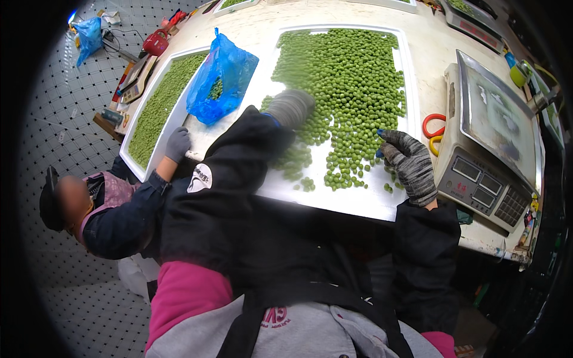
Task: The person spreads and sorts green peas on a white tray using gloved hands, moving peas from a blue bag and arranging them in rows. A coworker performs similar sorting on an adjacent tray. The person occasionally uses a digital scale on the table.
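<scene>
many green peas [352,77] between blue bag [219,80] and grey scale [492,140]

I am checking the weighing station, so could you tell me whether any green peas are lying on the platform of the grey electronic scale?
No, the flat platform of the grey electronic scale is bare, and the green peas lie on the white tray.

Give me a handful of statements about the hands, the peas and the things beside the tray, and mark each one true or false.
1. Both of the person's hands, left hand and right hand, wear grey knit gloves. True.
2. The green peas lie in a white tray. True.
3. The blue plastic bag is right of the scale. False: it is left of the weighing scale.
4. The scissors have blue handles. False: red and yellow.
</scene>
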Action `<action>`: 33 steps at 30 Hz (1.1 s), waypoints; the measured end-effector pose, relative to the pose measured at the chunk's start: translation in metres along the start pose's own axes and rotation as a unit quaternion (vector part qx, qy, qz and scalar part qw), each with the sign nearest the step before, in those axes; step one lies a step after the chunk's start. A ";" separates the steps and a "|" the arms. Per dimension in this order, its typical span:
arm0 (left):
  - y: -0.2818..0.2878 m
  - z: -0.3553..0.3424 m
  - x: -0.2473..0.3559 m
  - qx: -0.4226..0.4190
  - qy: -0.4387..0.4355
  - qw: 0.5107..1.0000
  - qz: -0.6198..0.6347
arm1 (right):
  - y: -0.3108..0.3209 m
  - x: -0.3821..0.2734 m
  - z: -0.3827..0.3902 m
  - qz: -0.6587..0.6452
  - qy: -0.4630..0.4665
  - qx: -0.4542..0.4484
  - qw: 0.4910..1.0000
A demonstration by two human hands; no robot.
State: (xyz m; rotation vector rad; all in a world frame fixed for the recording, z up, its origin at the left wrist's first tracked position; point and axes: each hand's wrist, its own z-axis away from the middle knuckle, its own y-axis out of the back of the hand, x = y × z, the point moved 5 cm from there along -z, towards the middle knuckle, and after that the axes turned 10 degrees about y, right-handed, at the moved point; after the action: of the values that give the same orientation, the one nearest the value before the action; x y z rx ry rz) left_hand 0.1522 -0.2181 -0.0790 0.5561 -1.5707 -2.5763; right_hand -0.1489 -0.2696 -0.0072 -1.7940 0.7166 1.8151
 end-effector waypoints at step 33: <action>0.042 0.072 -0.018 0.108 0.162 0.909 0.370 | 0.003 0.001 -0.002 0.001 0.026 0.009 1.000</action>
State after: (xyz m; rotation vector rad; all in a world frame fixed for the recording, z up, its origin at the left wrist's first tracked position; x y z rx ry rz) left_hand 0.1397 -0.1732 -0.0077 0.2910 -1.5535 -1.6758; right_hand -0.1496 -0.2729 -0.0079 -1.8346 0.7535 1.7633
